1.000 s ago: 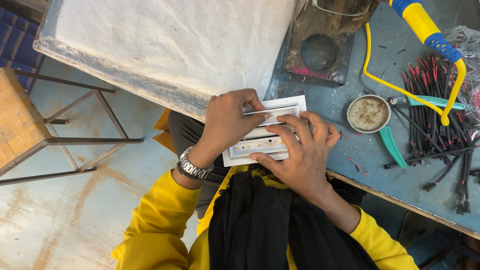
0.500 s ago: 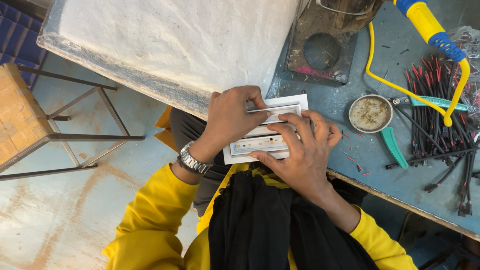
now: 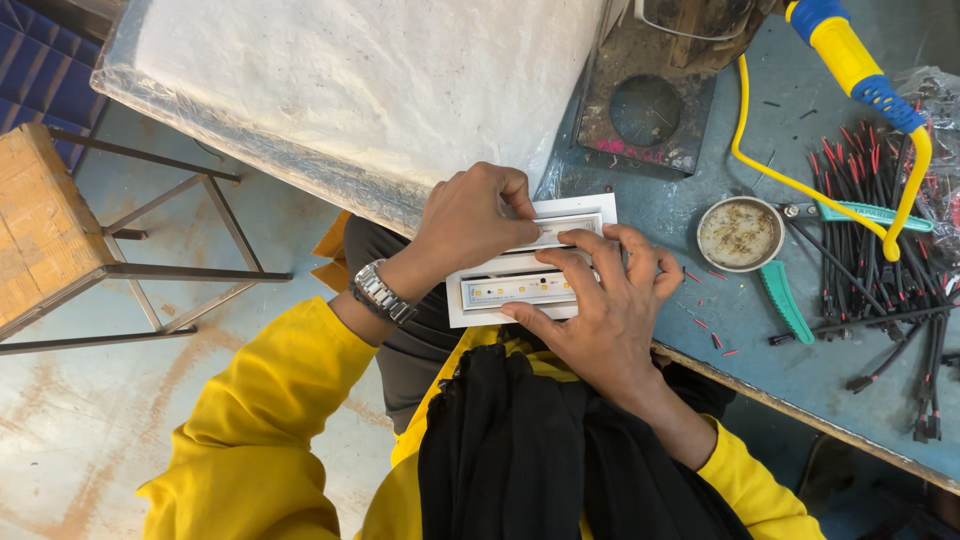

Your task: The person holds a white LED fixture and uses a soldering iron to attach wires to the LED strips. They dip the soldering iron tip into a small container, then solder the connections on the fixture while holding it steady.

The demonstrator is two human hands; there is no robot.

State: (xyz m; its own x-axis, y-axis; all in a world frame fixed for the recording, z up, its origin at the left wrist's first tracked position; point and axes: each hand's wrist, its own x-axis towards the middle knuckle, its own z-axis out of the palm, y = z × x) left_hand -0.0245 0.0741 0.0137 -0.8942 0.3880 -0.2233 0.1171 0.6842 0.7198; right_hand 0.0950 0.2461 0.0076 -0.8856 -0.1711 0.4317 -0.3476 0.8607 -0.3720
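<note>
A white rectangular light fixture [image 3: 500,293] with a strip of small yellow diodes lies at the near edge of the blue-grey workbench [image 3: 700,200]. My left hand [image 3: 475,215], with a metal wristwatch [image 3: 382,291] on the wrist, pinches the fixture's upper frame near its middle. My right hand [image 3: 600,305] lies over the fixture's right half, fingers spread and pressing on the strip. Both sleeves are yellow, and a black cloth [image 3: 560,450] hangs down my front.
A round tin [image 3: 739,233] of paste, green-handled pliers [image 3: 800,290], a yellow-and-blue soldering iron [image 3: 850,60] with its yellow cord, and a bundle of black and red wires [image 3: 880,220] lie to the right. A plastic-wrapped white block [image 3: 350,90] fills the upper left. A wooden stool [image 3: 60,240] stands left.
Both hands stay on the fixture. The fingers shift only slightly along the frame and strip.
</note>
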